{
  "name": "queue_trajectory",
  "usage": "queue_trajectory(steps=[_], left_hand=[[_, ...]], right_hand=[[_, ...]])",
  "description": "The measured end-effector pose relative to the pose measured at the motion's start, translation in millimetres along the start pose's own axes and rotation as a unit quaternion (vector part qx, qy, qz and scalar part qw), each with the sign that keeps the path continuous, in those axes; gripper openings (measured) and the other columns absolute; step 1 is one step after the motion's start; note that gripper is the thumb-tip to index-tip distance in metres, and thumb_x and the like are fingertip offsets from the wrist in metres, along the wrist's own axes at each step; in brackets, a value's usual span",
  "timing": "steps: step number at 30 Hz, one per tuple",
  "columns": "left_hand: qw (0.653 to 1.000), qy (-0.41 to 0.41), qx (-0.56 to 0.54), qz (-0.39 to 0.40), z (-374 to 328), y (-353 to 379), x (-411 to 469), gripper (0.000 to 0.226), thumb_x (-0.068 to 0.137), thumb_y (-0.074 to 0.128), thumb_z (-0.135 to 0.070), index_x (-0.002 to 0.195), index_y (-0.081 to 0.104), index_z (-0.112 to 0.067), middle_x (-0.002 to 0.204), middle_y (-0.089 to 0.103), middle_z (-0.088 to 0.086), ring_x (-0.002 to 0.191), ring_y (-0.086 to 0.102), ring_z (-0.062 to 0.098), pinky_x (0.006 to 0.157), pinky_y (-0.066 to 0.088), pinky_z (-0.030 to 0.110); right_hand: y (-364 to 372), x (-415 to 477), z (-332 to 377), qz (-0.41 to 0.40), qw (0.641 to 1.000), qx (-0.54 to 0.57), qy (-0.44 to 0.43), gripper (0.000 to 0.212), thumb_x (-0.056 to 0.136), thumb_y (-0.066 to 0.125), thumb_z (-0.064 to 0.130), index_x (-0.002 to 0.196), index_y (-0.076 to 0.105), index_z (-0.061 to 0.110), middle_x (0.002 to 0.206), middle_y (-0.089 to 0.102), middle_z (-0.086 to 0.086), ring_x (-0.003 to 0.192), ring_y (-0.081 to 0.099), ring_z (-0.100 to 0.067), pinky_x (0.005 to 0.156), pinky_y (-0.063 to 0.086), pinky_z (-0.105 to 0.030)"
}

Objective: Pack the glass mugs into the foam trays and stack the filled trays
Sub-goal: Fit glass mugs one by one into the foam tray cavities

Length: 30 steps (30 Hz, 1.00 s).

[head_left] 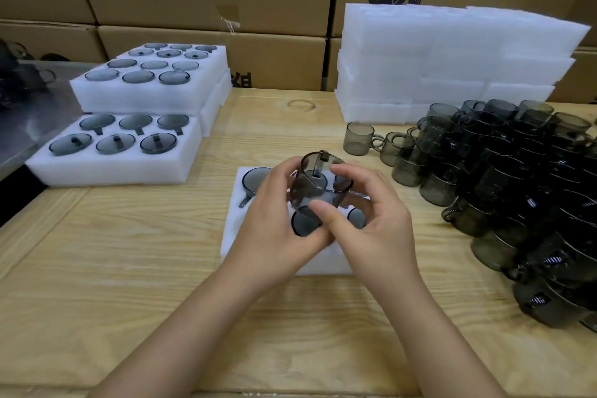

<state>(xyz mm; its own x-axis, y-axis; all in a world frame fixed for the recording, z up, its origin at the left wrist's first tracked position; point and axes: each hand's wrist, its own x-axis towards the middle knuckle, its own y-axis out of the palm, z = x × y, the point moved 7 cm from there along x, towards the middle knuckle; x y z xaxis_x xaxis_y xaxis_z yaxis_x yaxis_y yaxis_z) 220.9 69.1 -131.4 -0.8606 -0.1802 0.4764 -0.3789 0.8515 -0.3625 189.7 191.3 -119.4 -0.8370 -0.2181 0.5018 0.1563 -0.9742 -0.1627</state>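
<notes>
Head view, middle of the bench (pixel 129 252) toward the front edge: grips one mug (pixel 319 186) in both hands, raised just above the tray (pixel 232 236) and tilted, handle on the far side, probably turned this way to line the handle up with a pocket's slot. Cups the mug's left wall with the left hand (pixel 274 223), fingers curled round behind. Pinches it with the right hand (pixel 371 219), thumb on the near wall, fingers arched over the right rim. Angles both forearms in from the front edge to meet over the tray. Shows dark glass already in several tray pockets. Shows filled trays (pixel 113 168) stacked at the left edge, likely to keep finished work apart from the loose mugs (pixel 517 187) massed along the right edge, and blank foam (pixel 452 58) piled at the back right.
</notes>
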Motion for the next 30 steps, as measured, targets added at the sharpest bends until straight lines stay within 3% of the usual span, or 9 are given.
queue_trajectory(steps=[2, 4, 6, 10, 14, 17, 21, 24, 30], left_hand=[[0.999, 0.021, 0.037, -0.011, -3.5, -8.7, 2.7, 0.07, 0.062, 0.071, -0.05, 0.124, 0.039, -0.042, 0.112, 0.055, -0.024, 0.109, 0.054, -0.001, 0.09, 0.041, 0.011], [1.0, 0.027, -0.01, 0.01, -2.4, -19.8, 9.1, 0.067, 0.064, 0.075, -0.044, 0.122, 0.043, -0.042, 0.106, 0.06, -0.021, 0.103, 0.06, 0.003, 0.088, 0.044, 0.012], [0.996, 0.011, -0.081, 0.027, 5.8, -36.4, 18.3, 0.062, 0.066, 0.078, -0.034, 0.12, 0.049, -0.036, 0.107, 0.065, -0.014, 0.103, 0.064, 0.008, 0.089, 0.047, 0.018], [0.997, 0.02, -0.041, 0.069, 16.3, -56.0, 22.3, 0.057, 0.065, 0.079, -0.034, 0.117, 0.056, -0.029, 0.113, 0.065, -0.011, 0.109, 0.062, 0.01, 0.092, 0.046, 0.018], [0.997, 0.031, -0.03, 0.072, 30.5, -58.1, 8.1, 0.055, 0.065, 0.08, -0.032, 0.113, 0.059, -0.019, 0.115, 0.064, -0.005, 0.109, 0.063, 0.013, 0.094, 0.048, 0.024], [0.997, 0.03, -0.031, 0.058, 39.4, -58.3, -0.1, 0.058, 0.064, 0.08, -0.033, 0.116, 0.057, -0.023, 0.113, 0.066, -0.004, 0.105, 0.064, 0.012, 0.093, 0.048, 0.022], [0.998, 0.021, 0.008, 0.053, 46.4, -56.6, -7.7, 0.072, 0.062, 0.079, -0.04, 0.127, 0.051, -0.031, 0.113, 0.065, -0.013, 0.109, 0.062, 0.008, 0.095, 0.043, 0.016], [0.996, 0.021, 0.054, 0.064, 47.2, -57.1, -9.2, 0.07, 0.063, 0.077, -0.049, 0.127, 0.051, -0.037, 0.113, 0.064, -0.018, 0.112, 0.06, 0.006, 0.097, 0.042, 0.02], [0.994, 0.012, 0.08, 0.076, 47.8, -58.4, -10.4, 0.062, 0.066, 0.07, -0.054, 0.125, 0.05, -0.047, 0.123, 0.06, -0.026, 0.118, 0.055, 0.003, 0.102, 0.042, 0.035]], right_hand=[[6.9, -3.4, 1.1, 0.014, 1.0, -0.012, 0.001, 0.044, 0.068, 0.073, 0.033, 0.107, 0.056, 0.04, 0.112, 0.058, 0.022, 0.104, 0.057, -0.006, 0.088, 0.047, -0.023], [13.5, -6.7, 0.4, 0.042, 0.999, 0.008, 0.003, 0.047, 0.072, 0.068, 0.041, 0.116, 0.052, 0.043, 0.115, 0.056, 0.026, 0.106, 0.056, -0.007, 0.089, 0.048, -0.028], [15.4, -7.8, -2.7, 0.059, 0.998, 0.011, 0.014, 0.047, 0.077, 0.061, 0.048, 0.122, 0.047, 0.048, 0.12, 0.052, 0.03, 0.107, 0.056, -0.006, 0.089, 0.046, -0.024], [21.3, -9.5, -9.6, 0.116, 0.992, -0.022, 0.035, 0.05, 0.085, 0.054, 0.042, 0.132, 0.039, 0.05, 0.13, 0.043, 0.035, 0.12, 0.042, 0.009, 0.089, 0.034, -0.003], [35.7, -15.8, -9.4, 0.2, 0.975, -0.094, 0.013, 0.049, 0.092, 0.053, 0.033, 0.138, 0.038, 0.043, 0.136, 0.043, 0.029, 0.126, 0.031, 0.014, 0.091, 0.037, -0.01], [37.7, -18.7, -8.2, 0.206, 0.971, -0.121, -0.003, 0.047, 0.094, 0.053, 0.029, 0.14, 0.041, 0.033, 0.136, 0.045, 0.022, 0.127, 0.03, 0.013, 0.1, 0.034, -0.017], [35.9, -15.1, -9.6, 0.199, 0.974, -0.113, 0.01, 0.047, 0.094, 0.054, 0.027, 0.138, 0.041, 0.036, 0.133, 0.04, 0.032, 0.126, 0.032, 0.014, 0.095, 0.04, -0.023], [40.8, -12.9, -11.2, 0.217, 0.967, -0.135, 0.008, 0.049, 0.094, 0.052, 0.031, 0.14, 0.037, 0.039, 0.14, 0.026, 0.037, 0.131, 0.018, 0.019, 0.109, 0.033, -0.029], [57.4, -12.9, -9.6, 0.259, 0.931, -0.253, -0.04, 0.046, 0.097, 0.044, 0.037, 0.143, 0.036, 0.033, 0.15, 0.028, 0.019, 0.138, 0.018, 0.005, 0.114, 0.015, -0.022]])
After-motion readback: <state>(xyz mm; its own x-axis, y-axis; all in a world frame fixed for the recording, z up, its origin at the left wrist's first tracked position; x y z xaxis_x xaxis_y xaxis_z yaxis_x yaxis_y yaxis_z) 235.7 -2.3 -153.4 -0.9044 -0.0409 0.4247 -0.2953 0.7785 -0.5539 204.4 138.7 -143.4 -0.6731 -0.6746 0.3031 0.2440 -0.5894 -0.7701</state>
